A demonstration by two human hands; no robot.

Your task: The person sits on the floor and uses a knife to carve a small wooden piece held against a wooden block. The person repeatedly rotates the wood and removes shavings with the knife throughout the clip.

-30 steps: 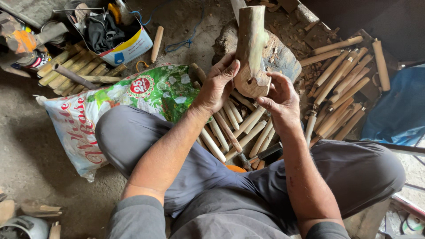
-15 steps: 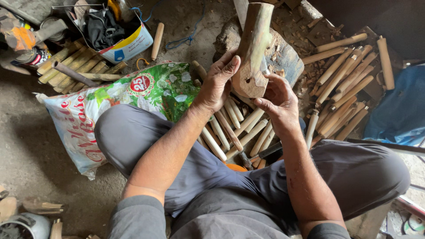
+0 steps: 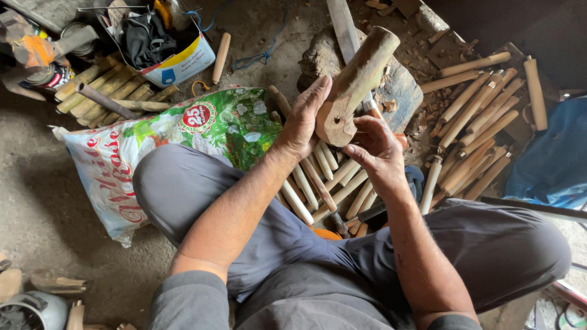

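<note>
Tilted now toward the far right, the wooden block (image 3: 353,85) sits above the lap. Left hand (image 3: 306,119) fingers lie flat along its left side; right hand (image 3: 378,143) fingers curl under its drilled near end. It looks stiff, fairly heavy, best gripped mid-body. Wooden sticks (image 3: 318,177) lie beneath.

one wooden mallet head (image 3: 353,85), two hands, one printed sack (image 3: 153,153)
</note>
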